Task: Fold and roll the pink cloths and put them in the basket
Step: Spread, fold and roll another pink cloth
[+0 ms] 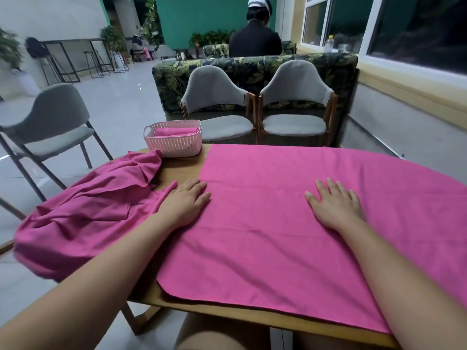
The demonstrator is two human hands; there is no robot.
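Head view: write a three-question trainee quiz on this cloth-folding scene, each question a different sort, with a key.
1. True or false: both hands lie flat, palms down, on the spread pink cloth.
2. Multiple choice: where is the crumpled pink cloth? A) inside the basket B) at the table's left end, beside the left hand C) on a grey chair
3. Fill in: the pink basket already holds rolled pink ____.

Key
1. True: the left hand and right hand rest open on it.
2. B
3. Cloths.
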